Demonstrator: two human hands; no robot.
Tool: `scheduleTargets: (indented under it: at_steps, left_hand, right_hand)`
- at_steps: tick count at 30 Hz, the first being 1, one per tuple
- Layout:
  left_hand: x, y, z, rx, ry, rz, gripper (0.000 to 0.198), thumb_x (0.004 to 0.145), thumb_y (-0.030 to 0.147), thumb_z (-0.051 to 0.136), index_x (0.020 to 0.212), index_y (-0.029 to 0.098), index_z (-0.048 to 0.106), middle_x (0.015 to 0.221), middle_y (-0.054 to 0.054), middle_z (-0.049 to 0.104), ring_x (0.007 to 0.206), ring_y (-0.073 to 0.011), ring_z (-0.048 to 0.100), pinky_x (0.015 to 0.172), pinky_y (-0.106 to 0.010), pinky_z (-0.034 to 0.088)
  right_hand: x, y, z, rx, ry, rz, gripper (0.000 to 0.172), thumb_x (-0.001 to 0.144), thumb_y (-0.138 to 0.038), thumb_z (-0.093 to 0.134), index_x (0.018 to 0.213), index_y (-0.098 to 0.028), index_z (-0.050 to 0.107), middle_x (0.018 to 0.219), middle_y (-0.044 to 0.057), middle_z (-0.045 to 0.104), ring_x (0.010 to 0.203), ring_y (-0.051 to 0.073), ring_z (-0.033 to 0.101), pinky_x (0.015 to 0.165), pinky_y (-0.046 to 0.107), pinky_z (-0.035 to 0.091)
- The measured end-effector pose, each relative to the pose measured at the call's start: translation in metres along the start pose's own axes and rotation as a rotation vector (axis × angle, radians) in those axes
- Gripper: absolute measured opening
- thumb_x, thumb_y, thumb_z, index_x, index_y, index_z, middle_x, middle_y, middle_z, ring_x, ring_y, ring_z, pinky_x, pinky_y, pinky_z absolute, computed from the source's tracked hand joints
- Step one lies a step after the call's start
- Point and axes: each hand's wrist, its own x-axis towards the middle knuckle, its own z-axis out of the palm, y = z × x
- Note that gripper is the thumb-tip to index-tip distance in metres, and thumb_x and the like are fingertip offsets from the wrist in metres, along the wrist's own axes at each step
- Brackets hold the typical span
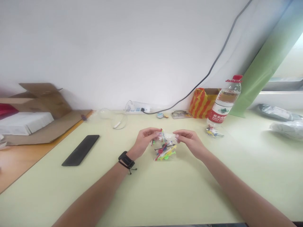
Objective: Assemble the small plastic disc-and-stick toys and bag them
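Note:
A clear plastic bag of small coloured plastic pieces hangs between my two hands, over the middle of the table. Red, yellow, green, black and white parts show through the film. My left hand, with a black watch on its wrist, pinches the bag's upper left corner. At the upper right corner, the fingers of my right hand are closed on the film. Some more coloured pieces show just beneath my left fingertips; whether they lie inside the bag I cannot tell.
A large water bottle stands at the back right, with another small bag of coloured pieces before it. Behind are a striped bag, glasses and a power strip. Leftward lie a black flat object and an open cardboard box.

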Motion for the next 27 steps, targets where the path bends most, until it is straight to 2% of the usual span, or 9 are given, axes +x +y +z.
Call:
scheduleTargets:
  at_steps: [5,8,12,14,16,20,24,27]
  left_hand:
    - [-0.001,0.003,0.001,-0.087,-0.002,-0.019,0.017,0.078,0.026,0.077,0.089,0.015,0.083,0.093,-0.011,0.078,0.079,-0.0189,0.069,0.075,-0.030,0.054]
    - [-0.002,0.001,0.002,-0.109,-0.025,0.015,0.024,0.084,0.032,0.070,0.088,0.013,0.083,0.091,-0.012,0.078,0.082,-0.0210,0.070,0.080,-0.032,0.055]
    - [-0.004,0.000,0.004,0.031,0.039,0.084,0.024,0.078,0.034,0.083,0.094,0.016,0.080,0.084,-0.007,0.077,0.076,-0.0172,0.068,0.070,-0.027,0.053]
    - [-0.005,0.001,0.004,0.072,0.040,0.069,0.035,0.075,0.035,0.085,0.105,0.018,0.078,0.081,-0.004,0.075,0.074,-0.0168,0.068,0.062,-0.024,0.050]
    - [-0.006,0.003,0.005,0.088,0.006,0.028,0.040,0.079,0.039,0.083,0.112,0.019,0.076,0.084,-0.005,0.076,0.078,-0.0182,0.069,0.061,-0.024,0.049]
    - [-0.006,0.004,0.009,0.102,-0.048,-0.002,0.031,0.082,0.043,0.080,0.098,0.016,0.080,0.086,-0.007,0.077,0.078,-0.0180,0.069,0.072,-0.028,0.053]
    - [-0.007,0.002,0.014,0.094,-0.008,-0.006,0.030,0.079,0.043,0.082,0.089,0.015,0.080,0.077,-0.006,0.075,0.070,-0.0166,0.066,0.068,-0.028,0.052]
    - [-0.008,0.001,0.016,0.086,0.008,-0.011,0.028,0.079,0.042,0.082,0.088,0.015,0.080,0.074,-0.006,0.074,0.067,-0.0157,0.064,0.066,-0.028,0.052]
  right_hand:
    - [0.000,0.000,0.002,0.165,0.031,0.028,0.022,0.080,-0.038,0.076,0.092,-0.021,0.082,0.082,0.004,0.068,0.077,0.017,0.058,0.078,0.034,0.049]
    - [-0.001,-0.003,0.006,0.167,0.038,0.016,0.027,0.084,-0.045,0.073,0.088,-0.020,0.080,0.084,0.006,0.069,0.080,0.019,0.060,0.079,0.034,0.050]
    - [-0.004,-0.005,0.011,0.036,0.062,-0.041,0.029,0.077,-0.045,0.082,0.091,-0.020,0.077,0.085,0.005,0.071,0.078,0.018,0.061,0.077,0.034,0.051]
    - [-0.005,-0.005,0.012,-0.002,0.076,-0.076,0.032,0.076,-0.045,0.083,0.095,-0.021,0.076,0.084,0.004,0.071,0.078,0.019,0.062,0.076,0.034,0.051]
    - [-0.006,-0.005,0.013,-0.026,0.080,-0.098,0.034,0.077,-0.047,0.082,0.098,-0.021,0.075,0.084,0.004,0.071,0.079,0.020,0.063,0.076,0.034,0.051]
    - [-0.005,-0.004,0.014,-0.073,0.083,-0.134,0.036,0.082,-0.052,0.077,0.101,-0.022,0.073,0.083,0.005,0.069,0.077,0.020,0.063,0.076,0.035,0.052]
    - [-0.006,-0.005,0.016,-0.098,0.109,-0.157,0.041,0.085,-0.056,0.071,0.108,-0.022,0.070,0.080,0.003,0.066,0.074,0.019,0.061,0.074,0.035,0.053]
    - [-0.008,-0.006,0.018,-0.130,0.042,-0.097,0.041,0.082,-0.055,0.074,0.105,-0.021,0.072,0.080,0.003,0.066,0.075,0.019,0.061,0.072,0.033,0.051]
